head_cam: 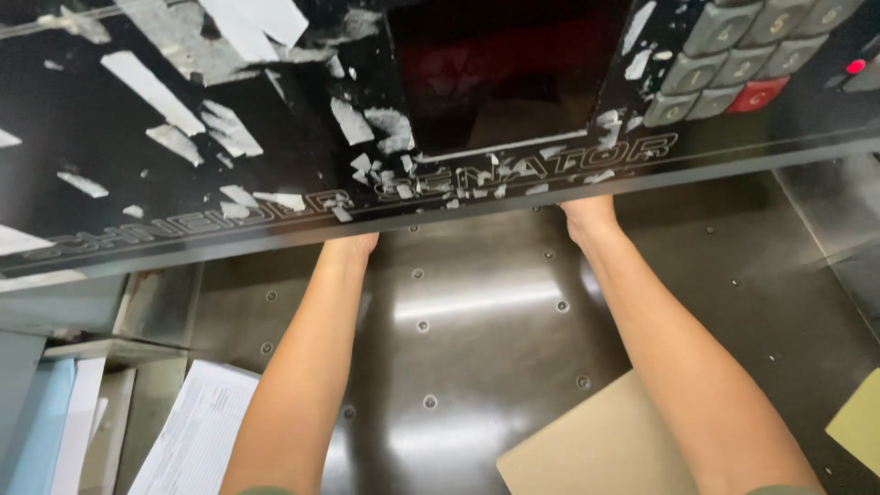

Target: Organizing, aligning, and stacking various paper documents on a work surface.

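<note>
— Inspector: Position of the arms?
— Observer: Left forearm and right forearm both extended forward, bare, roughly parallel.
— Inspector: Hands?
— Observer: Hidden beyond the wrists; grip undeterminable.

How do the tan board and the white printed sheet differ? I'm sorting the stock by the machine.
The tan board is plain and lies on the steel table near the right forearm; the white printed sheet is covered in text and lies off the table's left side, by the left forearm. The board looks thicker. Both lie flat, partly out of frame.

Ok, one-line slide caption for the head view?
Both forearms reach across the steel table under the black machine housing, hands hidden.
</note>
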